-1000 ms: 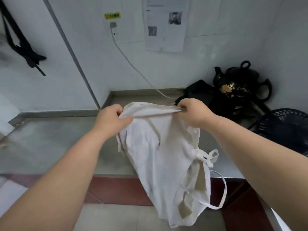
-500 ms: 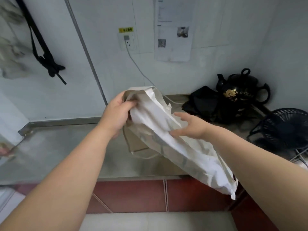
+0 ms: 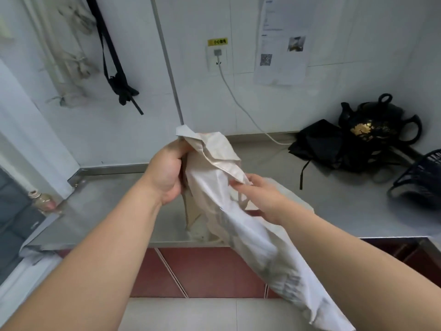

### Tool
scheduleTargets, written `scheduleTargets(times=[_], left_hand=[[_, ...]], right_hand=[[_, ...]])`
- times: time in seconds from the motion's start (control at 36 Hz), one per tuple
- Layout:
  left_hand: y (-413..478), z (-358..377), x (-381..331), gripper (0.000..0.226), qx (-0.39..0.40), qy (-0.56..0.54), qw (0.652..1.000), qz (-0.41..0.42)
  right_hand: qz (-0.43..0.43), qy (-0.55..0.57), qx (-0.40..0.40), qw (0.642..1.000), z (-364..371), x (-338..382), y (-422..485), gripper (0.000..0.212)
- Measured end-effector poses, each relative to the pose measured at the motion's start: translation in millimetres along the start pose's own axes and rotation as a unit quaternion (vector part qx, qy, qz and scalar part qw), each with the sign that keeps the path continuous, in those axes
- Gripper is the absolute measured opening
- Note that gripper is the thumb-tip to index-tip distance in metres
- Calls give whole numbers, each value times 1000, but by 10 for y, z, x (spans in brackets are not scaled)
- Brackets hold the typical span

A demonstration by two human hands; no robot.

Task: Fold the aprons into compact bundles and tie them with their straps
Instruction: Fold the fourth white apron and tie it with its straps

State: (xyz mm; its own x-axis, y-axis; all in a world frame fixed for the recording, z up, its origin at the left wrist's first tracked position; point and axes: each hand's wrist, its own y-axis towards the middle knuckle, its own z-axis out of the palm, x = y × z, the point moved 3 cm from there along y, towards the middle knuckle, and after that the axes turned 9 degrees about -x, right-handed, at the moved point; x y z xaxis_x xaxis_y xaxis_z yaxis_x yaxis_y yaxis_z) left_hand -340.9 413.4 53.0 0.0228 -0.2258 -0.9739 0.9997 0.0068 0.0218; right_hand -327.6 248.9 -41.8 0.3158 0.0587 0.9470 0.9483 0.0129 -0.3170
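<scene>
A cream apron (image 3: 241,225) hangs in the air above the steel counter (image 3: 346,211), bunched into a long drape that runs down to the lower right. My left hand (image 3: 168,173) grips its gathered top end at the centre of the view. My right hand (image 3: 260,195) reaches over the cloth just below, its fingertips pinching a fold of the apron. A cream strap (image 3: 191,216) dangles under my left hand. A black apron (image 3: 319,144) lies crumpled on the counter at the back right.
A black teapot (image 3: 379,125) stands in the back right corner, with a dark fan (image 3: 420,182) at the right edge. A white cable (image 3: 241,106) runs from the wall socket to the counter. Black straps (image 3: 114,68) and pale cloths hang on the left wall. A small bottle (image 3: 43,201) stands at the left.
My right hand let go of the apron's top edge, which my left hand gathered up and lifted. The right hand then moved down the drape and now pinches a fold.
</scene>
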Motion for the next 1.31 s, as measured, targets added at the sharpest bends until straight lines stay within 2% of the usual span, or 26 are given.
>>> scheduleTargets(times=[0.03, 0.06, 0.14, 0.19, 0.22, 0.25, 0.31, 0.36, 0.47, 0.58, 0.67, 0.72, 0.78, 0.86, 0.94, 1.0, 1.06, 1.11, 1.19, 1.25, 1.31], left_hand=[[-18, -64, -2, 24, -10, 5, 1000, -4], [-18, -110, -11, 25, -23, 1, 1000, -7], [-85, -210, -21, 32, -49, -30, 998, -18], [-162, -185, -13, 41, -36, -33, 999, -20], [-204, -151, -13, 46, -20, -27, 999, -19], [-245, -116, -16, 48, -6, -19, 1000, -17], [-298, -64, -19, 34, 18, 19, 1000, -1], [-336, -60, -48, 27, 12, 49, 999, 8], [-329, -101, -49, 36, -75, 61, 995, 26], [-381, 5, 59, 14, -185, 74, 980, 28], [-473, 229, 182, 13, -200, 131, 970, 42], [-546, 393, 283, 16, -183, 168, 968, 40], [-617, 533, 407, 19, -149, 206, 967, 11], [-743, 736, 601, 15, -45, 285, 955, -63], [-886, 967, 804, 22, 16, 286, 950, -124], [-937, 1089, 893, 22, -1, 267, 958, -109], [-956, 1162, 959, 13, -52, 237, 967, -75], [-938, 1171, 999, 15, -100, 228, 967, -49], [-963, 1223, 1077, 28, -107, 270, 957, -11], [-1008, 1265, 1090, 27, -99, 315, 944, 15], [-1064, 1280, 1057, 21, -102, 397, 911, 55]], right_hand=[[6, 35, -7, 999, 38, 16, -22, 33], [7, 71, -14, 997, 47, 61, -25, 29], [-38, 49, -30, 998, 33, 186, -65, 46], [-87, 11, -13, 996, 44, 237, -152, 60], [-108, -5, 0, 994, 59, 248, -194, 58], [-128, -32, 7, 991, 76, 253, -229, 47], [-158, -102, -19, 982, 92, 270, -315, 16], [-184, -120, -73, 973, 19, 294, -373, 17], [-210, -80, -175, 959, -250, 398, -505, 20], [-228, -55, -227, 945, -661, 501, -717, 19], [-230, -90, -241, 939, -953, 472, -913, 8], [-228, -122, -254, 932, -1159, 436, -1008, 5], [-224, -184, -268, 919, -1385, 399, -1058, 12], [-220, -297, -285, 885, -1697, 355, -1112, 23], [-229, -357, -298, 855, -1987, 286, -1211, 22], [-212, -363, -246, 873, -2139, 230, -1303, 20], [-150, -379, -159, 899, -2236, 127, -1400, 22], [-102, -445, -116, 882, -2299, 15, -1438, 20], [-116, -539, -151, 820, -2431, -82, -1426, 6], [-151, -543, -206, 800, -2516, -100, -1410, 12], [-177, -522, -250, 796, -2586, -100, -1406, 17]])
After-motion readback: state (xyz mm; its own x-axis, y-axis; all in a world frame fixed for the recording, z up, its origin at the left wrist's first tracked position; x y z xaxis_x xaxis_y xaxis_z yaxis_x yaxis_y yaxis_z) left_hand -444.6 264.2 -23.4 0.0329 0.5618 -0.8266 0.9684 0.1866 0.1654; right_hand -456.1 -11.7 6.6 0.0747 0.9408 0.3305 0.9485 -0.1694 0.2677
